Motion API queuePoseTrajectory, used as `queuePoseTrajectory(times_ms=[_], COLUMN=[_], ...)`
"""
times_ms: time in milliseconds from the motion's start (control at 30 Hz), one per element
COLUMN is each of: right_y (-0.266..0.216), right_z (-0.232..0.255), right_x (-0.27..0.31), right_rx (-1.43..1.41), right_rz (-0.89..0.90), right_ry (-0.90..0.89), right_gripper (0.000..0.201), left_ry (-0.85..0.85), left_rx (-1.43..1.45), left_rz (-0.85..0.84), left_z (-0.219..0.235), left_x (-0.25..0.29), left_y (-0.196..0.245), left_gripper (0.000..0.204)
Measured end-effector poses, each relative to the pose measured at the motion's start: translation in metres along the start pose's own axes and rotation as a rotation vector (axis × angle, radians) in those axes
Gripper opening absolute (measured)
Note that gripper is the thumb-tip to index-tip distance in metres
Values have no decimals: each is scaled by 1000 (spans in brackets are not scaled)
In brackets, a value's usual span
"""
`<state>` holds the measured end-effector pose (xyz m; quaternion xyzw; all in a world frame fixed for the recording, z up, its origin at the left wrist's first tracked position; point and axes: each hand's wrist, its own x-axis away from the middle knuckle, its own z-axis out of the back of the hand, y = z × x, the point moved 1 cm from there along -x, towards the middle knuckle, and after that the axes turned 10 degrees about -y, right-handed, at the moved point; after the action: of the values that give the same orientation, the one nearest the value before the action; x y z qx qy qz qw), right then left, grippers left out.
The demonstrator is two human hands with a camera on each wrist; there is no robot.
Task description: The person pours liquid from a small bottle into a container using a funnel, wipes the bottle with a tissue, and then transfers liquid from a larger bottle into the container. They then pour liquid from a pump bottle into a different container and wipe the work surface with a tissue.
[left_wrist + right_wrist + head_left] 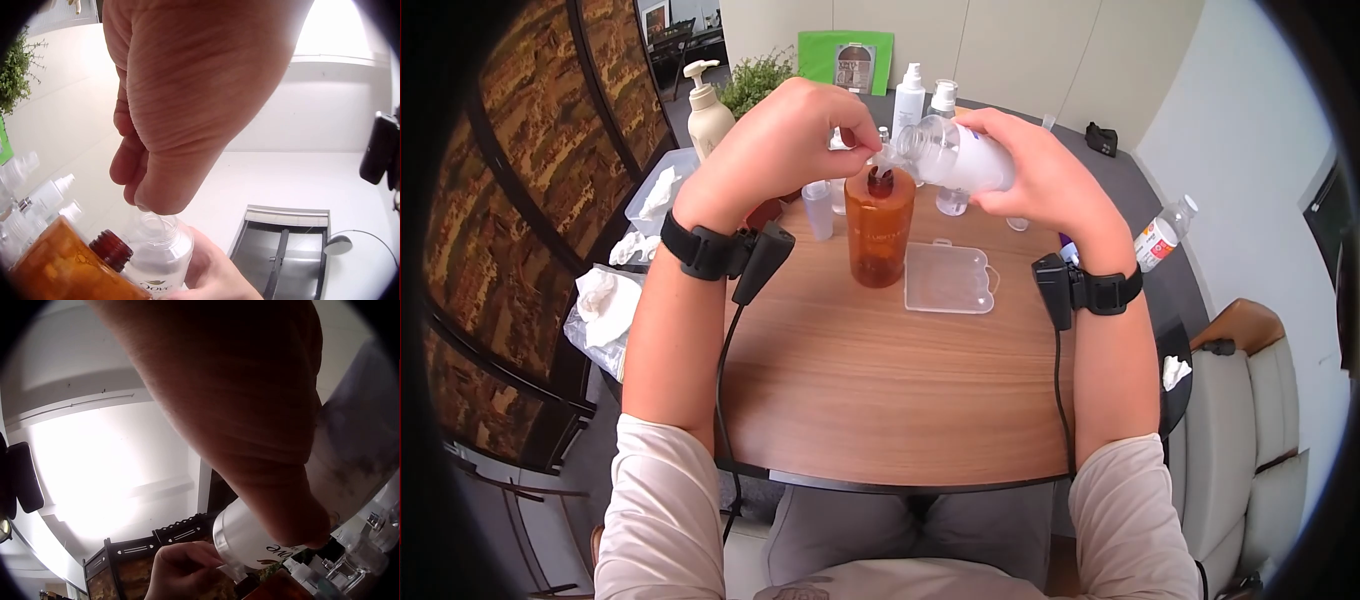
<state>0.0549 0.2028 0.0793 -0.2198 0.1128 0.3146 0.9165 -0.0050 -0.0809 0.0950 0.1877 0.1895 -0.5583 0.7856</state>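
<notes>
My right hand (1045,165) grips a clear bottle with a white Dove label (975,160), tilted on its side with its uncapped neck pointing left. Below that neck stands an amber bottle (878,235), upright on the table, its dark threaded neck (111,250) uncovered. Above the amber bottle, my left hand (805,140) pinches a small clear plastic piece (890,157) between thumb and fingertips. This piece sits between the two bottle mouths; I cannot tell its exact kind. In the left wrist view, the left fingertips come right at the Dove bottle's mouth.
A clear shallow plastic case (948,280) lies right of the amber bottle. Several spray and pump bottles (908,100) stand behind, with a cream pump bottle (708,110) and a plant (755,85) at back left. Crumpled tissues (600,295) lie left; a labelled bottle (1165,235) is far right.
</notes>
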Motion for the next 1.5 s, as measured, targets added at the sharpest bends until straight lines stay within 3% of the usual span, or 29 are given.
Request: queuePoseTrajectory(times_ms=[500,1500], right_y=[-2,-6], right_z=[3,5], right_x=[0,0], right_rx=[79,131], right_rz=[28,42], right_ry=[24,56], right_gripper=[72,69], left_ry=[11,35], left_rx=[23,4], left_rz=[64,-9], left_z=[-2,-2], left_x=[3,1], left_y=[-4,-2], left_gripper=[10,9])
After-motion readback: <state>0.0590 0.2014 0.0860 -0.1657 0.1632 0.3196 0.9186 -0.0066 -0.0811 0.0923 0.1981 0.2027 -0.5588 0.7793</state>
